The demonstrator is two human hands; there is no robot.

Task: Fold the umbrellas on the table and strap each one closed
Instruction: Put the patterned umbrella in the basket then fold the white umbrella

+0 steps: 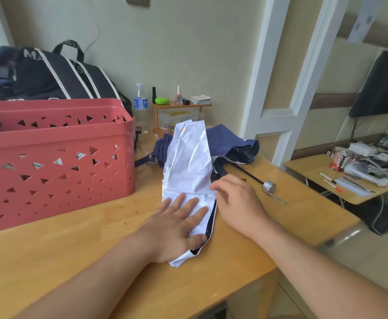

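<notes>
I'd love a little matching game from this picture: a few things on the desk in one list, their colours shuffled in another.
Things:
1. basket
2. umbrella under the left hand
3. umbrella behind it
4. case on the small shelf

Colours:
A. green
B. white
C. pink-red
D. navy blue

Pairs: 1-C, 2-B, 3-D, 4-A
</notes>
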